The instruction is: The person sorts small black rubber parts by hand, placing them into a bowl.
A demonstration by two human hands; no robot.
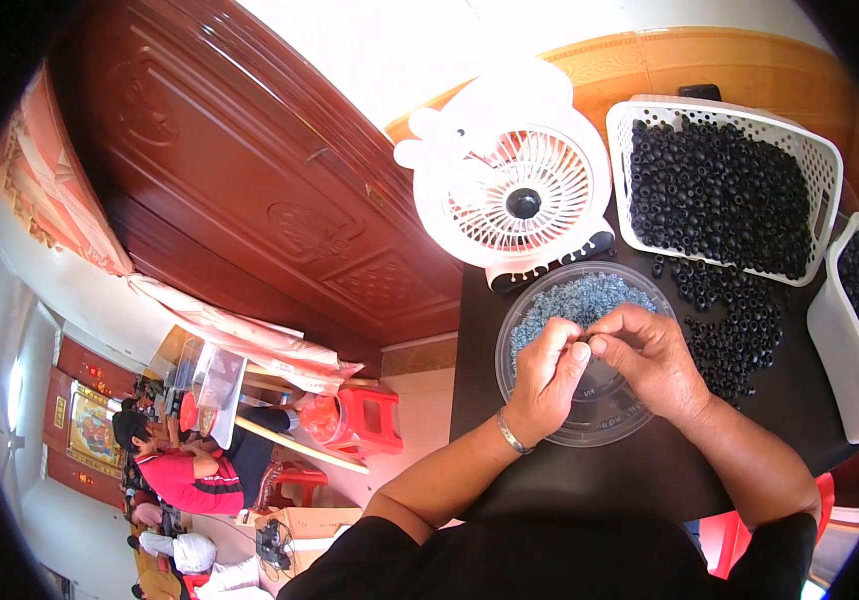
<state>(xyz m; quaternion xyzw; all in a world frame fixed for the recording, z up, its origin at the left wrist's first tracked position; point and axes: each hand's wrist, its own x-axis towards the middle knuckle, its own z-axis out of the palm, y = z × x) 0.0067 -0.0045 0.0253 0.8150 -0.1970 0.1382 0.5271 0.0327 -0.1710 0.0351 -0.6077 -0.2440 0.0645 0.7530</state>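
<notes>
My left hand (548, 378), with a metal band on its wrist, and my right hand (655, 368) meet over a round clear plastic tub (600, 430). Thumbs and forefingers are pinched together at the tips. Between them a small dark piece (584, 339) barely shows; its shape is mostly hidden by the fingers. Small translucent blue-grey pieces (575, 298) lie heaped in the tub's far half, while its near bottom shows bare. Right of the tub, loose black ring-shaped pieces (735, 345) are spread on the dark table (510, 480).
A white basket (826, 160) full of black pieces stands at the back right. Another white basket (840, 385) is at the right edge. Behind the tub sits a white animal-shaped fan (525, 203). Farther left, a person in red (185, 480) sits near red stools (370, 425).
</notes>
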